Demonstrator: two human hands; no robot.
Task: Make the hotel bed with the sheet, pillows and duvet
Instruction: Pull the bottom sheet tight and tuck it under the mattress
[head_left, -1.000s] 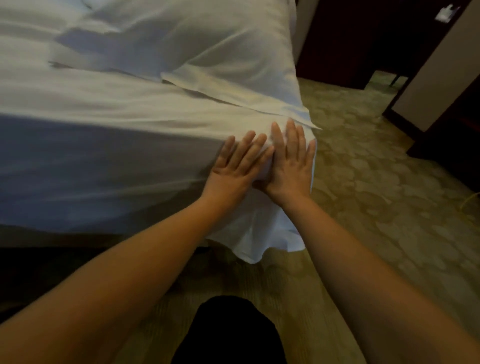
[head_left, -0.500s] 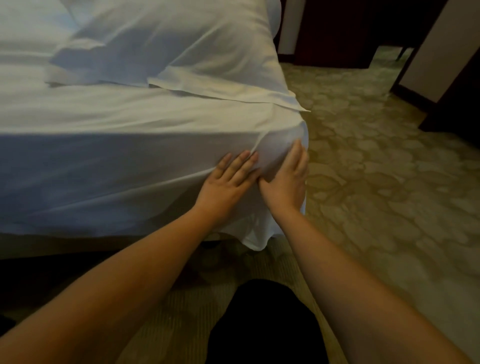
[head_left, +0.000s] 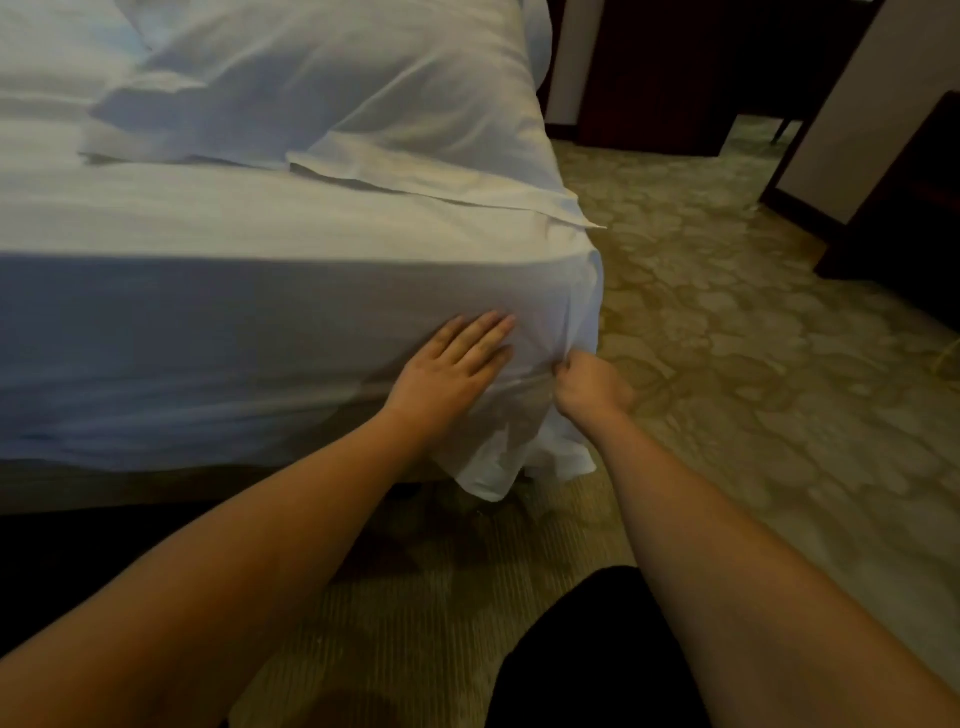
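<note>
Now pressing left hand (head_left: 452, 371) flat, fingers spread, on white sheet (head_left: 291, 332) at bed's side near corner; right hand (head_left: 589, 382) fisted, pinching sheet fold at corner. Pillow (head_left: 332, 88) lying on top.

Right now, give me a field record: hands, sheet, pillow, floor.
left hand: flat, fingers spread, pressed on the sheet at the mattress side
right hand: closed, pinching sheet fabric at the corner
sheet: white, covers the mattress; loose corner hangs toward the floor
pillow: on the bed top, near the corner
floor: patterned carpet
</note>
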